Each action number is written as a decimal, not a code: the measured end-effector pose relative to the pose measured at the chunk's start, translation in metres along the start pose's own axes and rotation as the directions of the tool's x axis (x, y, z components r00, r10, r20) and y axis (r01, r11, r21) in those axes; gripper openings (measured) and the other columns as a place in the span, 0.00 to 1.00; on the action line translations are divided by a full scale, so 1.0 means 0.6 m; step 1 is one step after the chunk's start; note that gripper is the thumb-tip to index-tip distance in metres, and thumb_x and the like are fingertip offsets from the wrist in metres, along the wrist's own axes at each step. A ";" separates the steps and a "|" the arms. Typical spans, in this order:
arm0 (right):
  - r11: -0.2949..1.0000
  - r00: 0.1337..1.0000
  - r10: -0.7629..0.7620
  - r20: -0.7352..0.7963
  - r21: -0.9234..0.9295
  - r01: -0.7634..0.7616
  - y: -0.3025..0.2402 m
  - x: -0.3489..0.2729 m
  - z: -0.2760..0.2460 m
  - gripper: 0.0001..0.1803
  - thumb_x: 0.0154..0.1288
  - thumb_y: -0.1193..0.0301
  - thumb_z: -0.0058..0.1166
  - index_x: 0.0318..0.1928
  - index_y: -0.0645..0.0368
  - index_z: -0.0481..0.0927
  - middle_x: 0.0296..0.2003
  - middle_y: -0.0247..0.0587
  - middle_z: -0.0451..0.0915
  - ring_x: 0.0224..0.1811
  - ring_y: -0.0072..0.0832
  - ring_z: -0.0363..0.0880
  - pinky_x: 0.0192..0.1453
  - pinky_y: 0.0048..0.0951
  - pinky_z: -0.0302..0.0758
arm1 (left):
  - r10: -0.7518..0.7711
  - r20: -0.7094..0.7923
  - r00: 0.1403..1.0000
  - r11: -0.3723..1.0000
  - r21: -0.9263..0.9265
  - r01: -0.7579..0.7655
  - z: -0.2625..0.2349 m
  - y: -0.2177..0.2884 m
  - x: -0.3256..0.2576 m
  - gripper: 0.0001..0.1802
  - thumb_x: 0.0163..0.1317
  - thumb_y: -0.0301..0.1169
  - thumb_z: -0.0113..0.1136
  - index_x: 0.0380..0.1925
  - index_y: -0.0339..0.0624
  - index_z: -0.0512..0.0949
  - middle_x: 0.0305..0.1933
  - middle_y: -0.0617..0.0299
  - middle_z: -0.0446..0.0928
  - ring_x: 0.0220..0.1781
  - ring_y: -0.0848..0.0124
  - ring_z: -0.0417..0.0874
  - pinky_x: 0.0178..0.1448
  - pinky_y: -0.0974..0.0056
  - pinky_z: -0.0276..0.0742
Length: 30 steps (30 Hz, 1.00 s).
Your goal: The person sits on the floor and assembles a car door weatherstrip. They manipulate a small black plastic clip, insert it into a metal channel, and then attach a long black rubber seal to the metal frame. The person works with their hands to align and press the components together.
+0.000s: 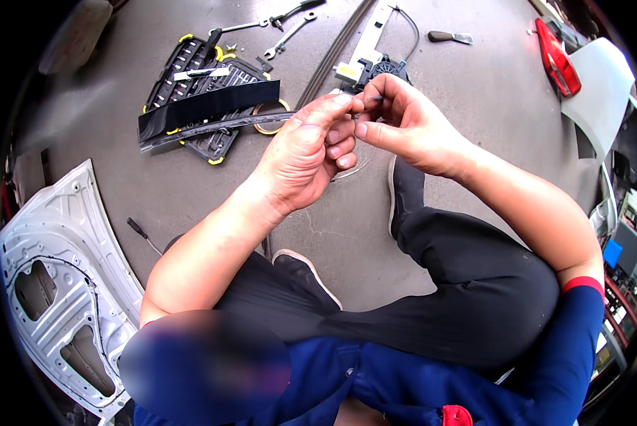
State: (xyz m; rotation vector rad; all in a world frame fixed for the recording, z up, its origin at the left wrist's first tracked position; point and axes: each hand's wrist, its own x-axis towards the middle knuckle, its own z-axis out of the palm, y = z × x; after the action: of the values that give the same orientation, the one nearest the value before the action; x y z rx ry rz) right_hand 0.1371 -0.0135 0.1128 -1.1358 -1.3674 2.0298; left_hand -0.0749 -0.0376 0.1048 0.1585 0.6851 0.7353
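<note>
Dark and slim, a small piece (377, 99) shows near twelve o'clock inside the curled right hand (412, 131), pointing roughly nine to three. Bunched just beside, the left hand (297, 156) overlaps; I cannot tell either's grip. Toward ten-thirty lies a glossy, curved black panel (215, 108).

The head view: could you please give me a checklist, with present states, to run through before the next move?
1. Left hand and right hand close together in front of the body: ok.
2. Small part clearly visible at the fingertips: cannot tell; the fingers hide too much.
3. Tool case uncovered: not ok; the black panel lies across it.
4. Scraper lying apart from the motor: ok.
5. Screwdriver put in the case: not ok; it lies on the floor near the door panel.
</note>
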 end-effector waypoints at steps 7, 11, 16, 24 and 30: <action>1.000 0.997 0.016 0.081 -0.008 -0.016 -0.004 0.101 0.000 0.15 0.70 0.71 0.70 0.45 0.56 0.73 0.45 0.34 0.84 0.51 0.18 0.80 0.57 0.24 0.79 | 0.267 -0.221 0.938 0.963 0.108 -0.248 -0.048 0.037 -0.031 0.16 0.80 0.41 0.55 0.52 0.40 0.79 0.25 0.75 0.59 0.27 0.81 0.60 0.35 0.70 0.64; 0.994 0.982 0.043 0.181 -0.109 -0.024 0.017 0.167 0.000 0.15 0.71 0.70 0.70 0.48 0.60 0.76 0.46 0.37 0.86 0.50 0.20 0.82 0.57 0.24 0.80 | 0.428 -0.371 0.824 0.901 0.248 -0.356 -0.112 0.038 -0.042 0.19 0.81 0.39 0.52 0.58 0.35 0.78 0.26 0.75 0.60 0.27 0.82 0.60 0.34 0.71 0.63; 0.954 0.952 0.085 0.294 -0.299 0.007 0.051 0.248 0.002 0.13 0.74 0.71 0.65 0.54 0.65 0.81 0.44 0.35 0.86 0.48 0.18 0.83 0.56 0.25 0.80 | 0.537 -0.451 0.713 0.799 0.544 -0.257 -0.206 0.013 -0.010 0.18 0.81 0.33 0.51 0.61 0.37 0.80 0.27 0.75 0.66 0.28 0.84 0.63 0.34 0.72 0.65; 0.758 0.928 0.122 0.353 -0.636 0.142 0.155 0.312 -0.014 0.13 0.69 0.70 0.63 0.51 0.62 0.87 0.41 0.53 0.89 0.44 0.41 0.90 0.53 0.37 0.83 | 0.575 -0.442 0.688 0.607 0.795 0.004 -0.296 -0.069 0.036 0.25 0.75 0.24 0.55 0.71 0.43 0.76 0.31 0.75 0.72 0.30 0.85 0.68 0.37 0.74 0.70; 0.533 0.820 -0.083 0.566 -0.670 0.517 0.191 0.351 0.006 0.12 0.66 0.71 0.62 0.48 0.61 0.87 0.40 0.55 0.87 0.46 0.51 0.87 0.54 0.46 0.82 | 0.685 -0.442 0.580 0.457 0.880 0.131 -0.327 -0.106 0.049 0.29 0.70 0.27 0.59 0.72 0.50 0.75 0.24 0.66 0.71 0.26 0.77 0.72 0.38 0.66 0.75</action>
State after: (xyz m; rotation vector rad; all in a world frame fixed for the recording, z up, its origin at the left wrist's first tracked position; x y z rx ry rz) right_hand 0.0248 0.0904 -0.0715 -0.5585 -2.7188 1.4199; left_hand -0.1460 -0.0844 -0.0855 0.9957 1.9314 0.7463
